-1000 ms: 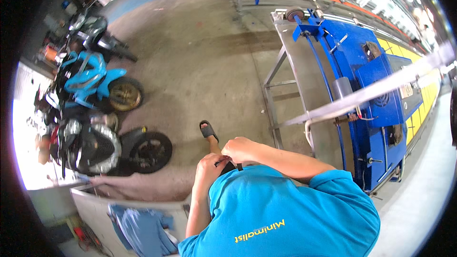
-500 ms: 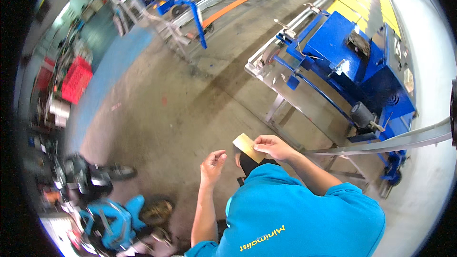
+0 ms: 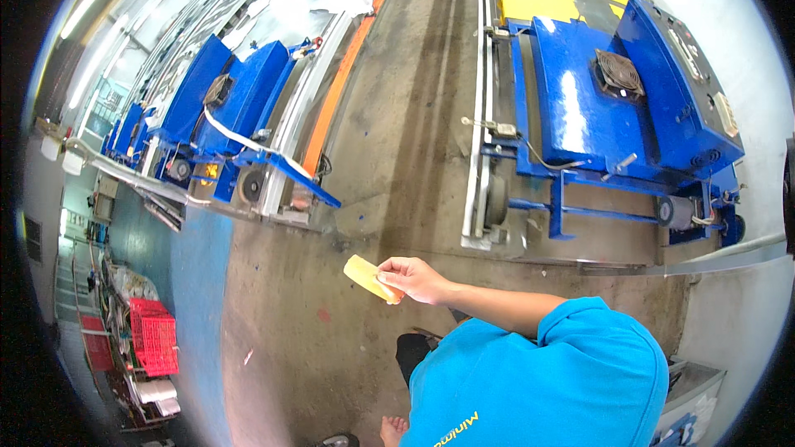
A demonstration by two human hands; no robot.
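Note:
My right hand [image 3: 414,278] is held out in front of me, thumb and fingers closed on one end of a flat, yellowish strip [image 3: 364,275]. The strip is roughly rectangular and its free end points to the left; its exact kind is unclear. Low by my side, at the bottom edge, hangs my left hand [image 3: 394,429]. Its fingers look loosely apart, and nothing shows in them. My blue shirt hides the left forearm.
Ahead on the right stands a blue machine [image 3: 571,99] on rails, with yellow panels [image 3: 538,0] behind it. Another blue machine [image 3: 240,99] is on the left, beside an orange strip [image 3: 339,91]. Red crates [image 3: 153,335] stand at the far left. A concrete aisle [image 3: 414,116] runs between the machines.
My view has swung toward the machines and the aisle, and the motorbikes have gone out of sight. The left hand has dropped from near the strip to my side. The right still holds the strip.

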